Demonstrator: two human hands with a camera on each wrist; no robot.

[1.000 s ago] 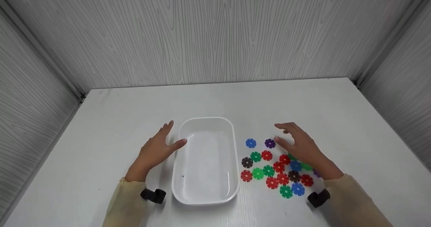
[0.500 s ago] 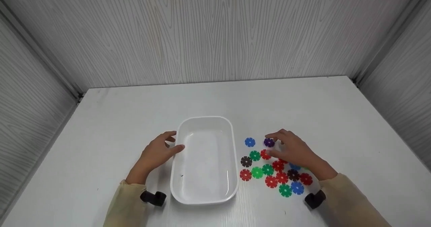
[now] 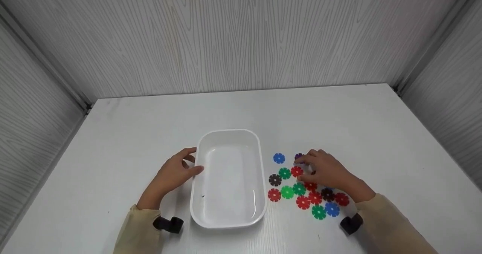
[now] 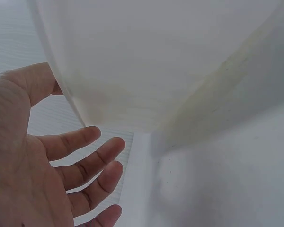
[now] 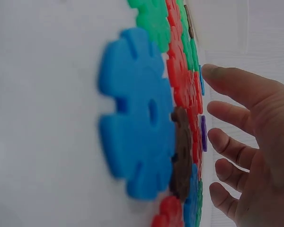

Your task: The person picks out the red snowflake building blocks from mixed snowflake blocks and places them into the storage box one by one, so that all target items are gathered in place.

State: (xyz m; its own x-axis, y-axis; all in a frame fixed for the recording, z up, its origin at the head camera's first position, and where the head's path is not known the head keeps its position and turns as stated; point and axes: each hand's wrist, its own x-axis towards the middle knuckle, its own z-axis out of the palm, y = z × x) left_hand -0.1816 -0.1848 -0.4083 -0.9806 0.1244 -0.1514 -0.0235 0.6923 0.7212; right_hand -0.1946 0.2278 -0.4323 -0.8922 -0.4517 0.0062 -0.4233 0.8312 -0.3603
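A white plastic tub (image 3: pixel 229 178) stands on the table. My left hand (image 3: pixel 174 174) holds its left rim, thumb over the edge and fingers along the outer wall; in the left wrist view the tub's side (image 4: pixel 132 61) rises above the spread fingers. Right of the tub lie several notched plastic snowflake discs in red, green, blue, brown and purple. My right hand (image 3: pixel 328 171) hovers low over them, fingers loosely bent and holding nothing. Its fingertips are close to a purple disc (image 3: pixel 298 156) and a red disc (image 3: pixel 296 171). A blue disc (image 5: pixel 137 118) looms in the right wrist view.
The white table (image 3: pixel 241 110) ends at a wood-grain panel (image 3: pixel 226 39) at the back, with similar panels on both sides. Another blue disc (image 3: pixel 279 158) and a dark brown disc (image 3: pixel 275 180) lie nearest the tub's right side.
My left hand has closed onto the tub's left rim. My right hand has come down and toward me over the discs, partly covering the purple one.
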